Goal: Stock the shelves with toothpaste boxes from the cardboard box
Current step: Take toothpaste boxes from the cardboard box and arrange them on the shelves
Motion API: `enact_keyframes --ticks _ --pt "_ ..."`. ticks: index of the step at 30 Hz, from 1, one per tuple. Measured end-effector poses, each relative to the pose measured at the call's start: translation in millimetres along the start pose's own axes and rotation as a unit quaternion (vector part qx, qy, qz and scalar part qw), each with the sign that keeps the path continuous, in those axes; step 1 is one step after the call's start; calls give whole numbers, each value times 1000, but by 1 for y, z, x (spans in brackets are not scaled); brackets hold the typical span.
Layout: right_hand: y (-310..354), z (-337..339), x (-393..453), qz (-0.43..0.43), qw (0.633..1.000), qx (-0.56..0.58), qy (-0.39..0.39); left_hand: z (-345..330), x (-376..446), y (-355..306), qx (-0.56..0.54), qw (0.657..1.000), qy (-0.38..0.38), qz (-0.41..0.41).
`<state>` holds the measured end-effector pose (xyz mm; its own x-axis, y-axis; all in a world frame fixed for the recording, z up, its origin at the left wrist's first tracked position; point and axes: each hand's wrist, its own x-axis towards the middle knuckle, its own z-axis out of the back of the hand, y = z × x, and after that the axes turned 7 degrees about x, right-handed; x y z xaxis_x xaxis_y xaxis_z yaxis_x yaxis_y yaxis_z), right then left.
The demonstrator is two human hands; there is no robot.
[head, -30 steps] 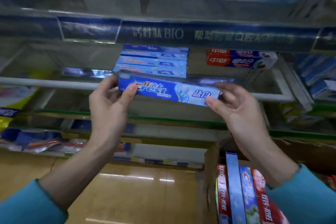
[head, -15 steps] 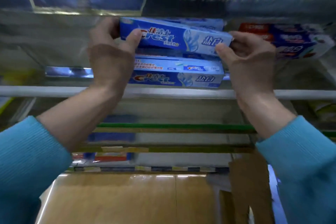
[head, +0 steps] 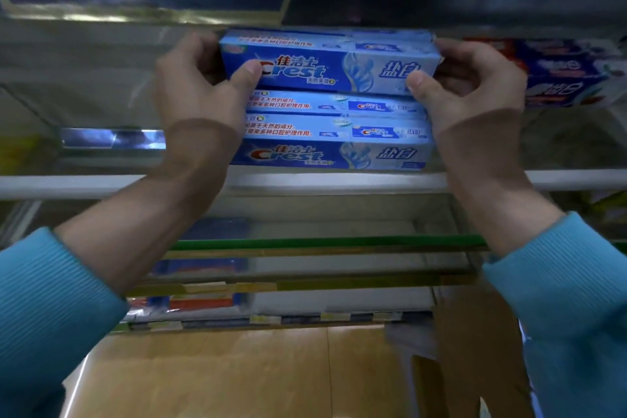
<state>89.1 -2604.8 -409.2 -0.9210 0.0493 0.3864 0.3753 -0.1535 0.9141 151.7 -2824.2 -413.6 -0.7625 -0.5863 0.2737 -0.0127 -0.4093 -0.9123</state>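
Both hands hold one blue toothpaste box (head: 329, 64) level, at the top of a stack of matching boxes (head: 336, 142) on the shelf (head: 339, 181). The left hand (head: 193, 88) grips the box's left end, thumb on the front face and fingers curled behind. The right hand (head: 471, 85) grips the right end in the same manner. Whether the held box rests on the stack or sits just above it cannot be told. Red-and-white boxes (head: 570, 75) lie on the same shelf just to the right. A corner of the cardboard box (head: 475, 349) shows at lower right, on the floor (head: 237, 377).
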Motion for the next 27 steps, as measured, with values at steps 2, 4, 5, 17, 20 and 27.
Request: enact_keyframes --ticks 2,4,5,17,20,27 --pt "-1 0 0 -3 1000 5 3 -1 -1 0 -6 1000 -5 5" --pt "-2 0 1 -5 1000 5 2 -3 -1 0 -6 1000 -8 14" --pt "-2 -1 1 -7 1000 4 0 -4 0 1 -4 1000 -11 18" --pt "-9 13 -2 -72 997 31 23 0 -20 -1 -6 1000 15 8" --pt "0 34 -8 -99 994 4 34 0 -42 -13 83 996 -11 10" --pt "6 141 -28 -108 993 -28 45 -25 -135 -45 157 983 -39 -82"
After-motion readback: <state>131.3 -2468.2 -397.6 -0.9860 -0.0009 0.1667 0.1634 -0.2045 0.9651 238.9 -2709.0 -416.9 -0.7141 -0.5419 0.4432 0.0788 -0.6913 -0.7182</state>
